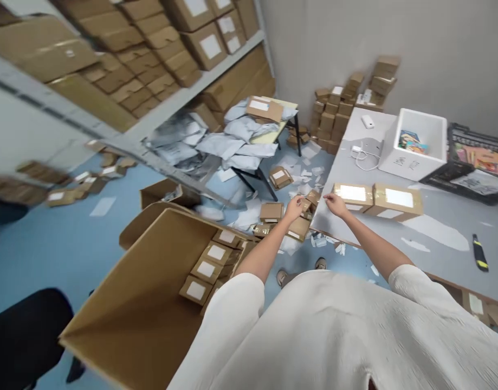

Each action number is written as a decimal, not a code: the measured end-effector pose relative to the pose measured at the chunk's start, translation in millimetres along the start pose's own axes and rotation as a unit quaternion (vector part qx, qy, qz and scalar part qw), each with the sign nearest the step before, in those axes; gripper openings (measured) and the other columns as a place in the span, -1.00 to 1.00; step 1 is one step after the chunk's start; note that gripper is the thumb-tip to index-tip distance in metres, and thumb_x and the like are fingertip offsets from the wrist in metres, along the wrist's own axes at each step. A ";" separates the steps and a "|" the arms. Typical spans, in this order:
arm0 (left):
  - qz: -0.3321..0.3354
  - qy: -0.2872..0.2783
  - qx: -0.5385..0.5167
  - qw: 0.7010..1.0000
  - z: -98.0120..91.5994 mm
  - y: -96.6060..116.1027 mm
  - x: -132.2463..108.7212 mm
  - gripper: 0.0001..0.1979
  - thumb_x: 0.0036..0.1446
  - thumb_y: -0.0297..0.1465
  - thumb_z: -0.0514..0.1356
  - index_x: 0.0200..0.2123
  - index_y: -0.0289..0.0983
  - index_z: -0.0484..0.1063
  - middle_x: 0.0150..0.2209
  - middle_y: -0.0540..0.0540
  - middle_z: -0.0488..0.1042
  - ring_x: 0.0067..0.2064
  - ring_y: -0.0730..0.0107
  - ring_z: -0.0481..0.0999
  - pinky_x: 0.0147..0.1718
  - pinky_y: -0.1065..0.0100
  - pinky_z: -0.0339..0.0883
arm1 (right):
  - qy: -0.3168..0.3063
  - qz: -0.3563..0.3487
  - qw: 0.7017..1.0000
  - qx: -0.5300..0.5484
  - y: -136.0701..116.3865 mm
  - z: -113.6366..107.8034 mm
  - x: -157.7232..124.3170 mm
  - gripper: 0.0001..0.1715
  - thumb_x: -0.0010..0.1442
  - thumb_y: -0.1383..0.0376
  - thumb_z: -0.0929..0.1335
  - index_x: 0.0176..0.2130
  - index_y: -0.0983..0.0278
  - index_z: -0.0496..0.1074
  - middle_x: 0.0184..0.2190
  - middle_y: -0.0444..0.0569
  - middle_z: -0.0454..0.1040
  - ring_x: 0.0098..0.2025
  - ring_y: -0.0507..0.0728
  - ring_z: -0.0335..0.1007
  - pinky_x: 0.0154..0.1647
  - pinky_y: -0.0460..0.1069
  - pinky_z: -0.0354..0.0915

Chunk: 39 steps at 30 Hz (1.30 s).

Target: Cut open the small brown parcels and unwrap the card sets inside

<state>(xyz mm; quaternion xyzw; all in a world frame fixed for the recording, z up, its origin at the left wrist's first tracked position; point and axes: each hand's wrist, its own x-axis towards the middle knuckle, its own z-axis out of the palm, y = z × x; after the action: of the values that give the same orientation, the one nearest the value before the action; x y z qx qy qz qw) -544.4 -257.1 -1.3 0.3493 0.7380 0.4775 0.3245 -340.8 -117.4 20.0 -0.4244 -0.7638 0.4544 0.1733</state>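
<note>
My left hand (295,208) is held out over the floor, fingers pinched together. Level with it, my right hand (336,205) is closed in a similar pinch at the edge of the grey table (439,254). Anything between the fingertips is too small to make out. Closest to my right hand is a taped cardboard box (354,195) with a white label. A second labelled box (397,201) stands against it on the table. Beneath my left hand, small cartons (298,228) lie on the floor among paper scraps.
A large open carton (122,303) holding several labelled boxes stands at my left. A black chair (27,336) is beyond it. The table bears a white foam box (411,162), a black crate (468,181) and a utility knife (479,253). Grey mailing bags (222,145) cover a small table.
</note>
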 end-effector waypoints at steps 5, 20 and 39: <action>-0.015 0.121 -0.012 0.992 -102.2 -38.1 -45.6 -0.72 0.12 -0.59 0.24 -0.14 -0.24 0.63 -0.01 -0.18 0.69 0.11 0.16 0.65 0.31 0.04 0.44 | -0.093 -0.071 0.993 -0.006 -68.1 91.6 12.8 -0.66 0.14 0.29 0.34 -0.15 0.20 0.66 -0.12 0.00 0.73 -0.03 0.25 0.61 0.24 0.21 0.47; -0.189 0.323 -0.068 0.925 -359.0 -213.2 -269.7 -0.76 0.12 -0.56 0.22 -0.19 -0.22 0.62 -0.06 -0.17 0.70 0.01 0.17 0.68 0.25 0.05 0.48 | -0.315 -0.148 0.938 -0.005 -221.5 399.8 -88.0 -0.70 0.21 0.24 0.37 -0.13 0.23 0.65 -0.11 0.03 0.73 -0.04 0.24 0.63 0.24 0.23 0.48; -0.342 0.361 -0.169 0.851 -304.9 -395.4 -302.6 -0.76 0.17 -0.57 0.24 -0.17 -0.19 0.64 -0.04 -0.16 0.72 0.08 0.11 0.68 0.28 0.03 0.46 | -0.434 -0.035 0.848 -0.301 -69.5 592.3 -47.0 -0.78 0.01 0.29 0.48 -0.25 0.21 0.61 -0.22 0.11 0.70 -0.05 0.33 0.67 0.14 0.23 0.52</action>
<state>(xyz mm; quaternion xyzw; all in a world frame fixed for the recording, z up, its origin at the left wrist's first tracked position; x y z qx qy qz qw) -708.5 -771.2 -224.0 -0.1816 0.7842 0.5460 0.2322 -733.0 -495.0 -228.0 -0.1882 -0.8750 0.3333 -0.2963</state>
